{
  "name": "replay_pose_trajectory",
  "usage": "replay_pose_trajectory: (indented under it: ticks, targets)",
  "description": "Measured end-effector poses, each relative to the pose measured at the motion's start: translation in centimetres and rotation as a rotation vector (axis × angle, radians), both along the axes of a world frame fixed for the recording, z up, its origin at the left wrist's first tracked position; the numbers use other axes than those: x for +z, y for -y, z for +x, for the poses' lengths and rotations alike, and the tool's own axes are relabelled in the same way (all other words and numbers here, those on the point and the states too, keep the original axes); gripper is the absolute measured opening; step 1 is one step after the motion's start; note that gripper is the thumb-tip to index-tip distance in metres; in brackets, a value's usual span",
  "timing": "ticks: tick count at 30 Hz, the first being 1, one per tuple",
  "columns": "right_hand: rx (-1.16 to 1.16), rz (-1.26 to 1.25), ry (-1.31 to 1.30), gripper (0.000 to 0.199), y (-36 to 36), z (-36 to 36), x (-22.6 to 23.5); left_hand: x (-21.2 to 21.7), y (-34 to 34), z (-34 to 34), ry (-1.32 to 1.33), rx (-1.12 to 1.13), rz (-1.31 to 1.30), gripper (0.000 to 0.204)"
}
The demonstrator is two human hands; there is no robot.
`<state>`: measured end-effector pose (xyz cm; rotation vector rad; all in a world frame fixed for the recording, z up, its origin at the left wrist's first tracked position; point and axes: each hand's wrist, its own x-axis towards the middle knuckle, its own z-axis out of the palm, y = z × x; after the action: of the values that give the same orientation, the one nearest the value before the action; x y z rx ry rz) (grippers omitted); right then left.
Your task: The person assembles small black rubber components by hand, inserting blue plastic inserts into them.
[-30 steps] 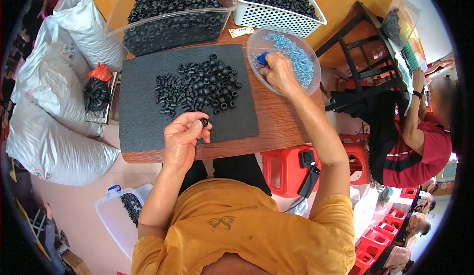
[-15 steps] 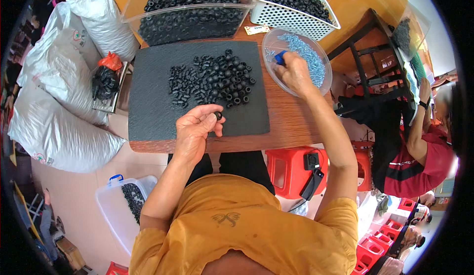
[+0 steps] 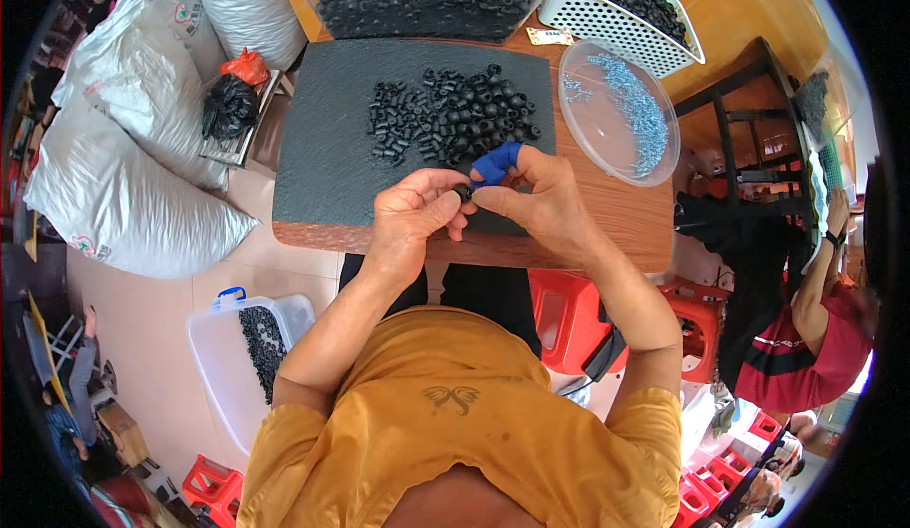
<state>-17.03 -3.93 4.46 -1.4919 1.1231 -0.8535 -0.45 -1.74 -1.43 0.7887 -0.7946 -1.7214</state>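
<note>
My left hand (image 3: pixel 406 225) pinches a small round black plastic part (image 3: pixel 463 191) with a hole in it, over the near edge of the dark mat (image 3: pixel 318 149). My right hand (image 3: pixel 550 201), blue tape (image 3: pixel 496 163) round its index finger, meets it there. Its thumb and index finger are pinched close against the part; anything between them is too small to see. Beyond both hands lies a heap of black plastic parts (image 3: pixel 455 116), rounder ones on the right and narrower ones on the left. A round clear tub (image 3: pixel 578 116) at right holds small light-blue pieces (image 3: pixel 637 116).
A clear bin (image 3: pixel 417 26) and a white perforated basket (image 3: pixel 616 26), both full of black parts, stand at the back. White sacks (image 3: pixel 142 168) and a clear box (image 3: pixel 216 357) are at left. Red stools (image 3: pixel 569 319) and a person in dark red (image 3: pixel 806 348) are at right.
My right hand has left the tub and come over to my left hand at the black part. The whole view has shifted, with the table now higher and further right.
</note>
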Motion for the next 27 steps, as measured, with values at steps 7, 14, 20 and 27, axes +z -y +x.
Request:
replay_pose_trajectory:
  ticks: [7,14,20,27]
  targets:
    - [-0.024,0.092,0.084,0.015,-0.3,0.7,-0.8,0.0,-0.8,0.3,0.076,0.013,-0.095,0.018]
    - [-0.068,0.221,0.084,0.015,-0.9,1.4,-0.6,-0.4,-1.6,0.4,-0.062,-0.037,-0.053,0.019]
    - [-0.059,0.166,0.075,0.015,-1.2,2.3,-1.4,-0.2,-2.2,1.5,-0.080,0.009,0.000,0.024]
    - [-0.011,-0.694,-0.284,0.017,1.4,5.9,-2.7,-0.3,-3.3,4.1,-0.074,0.155,0.016,0.023]
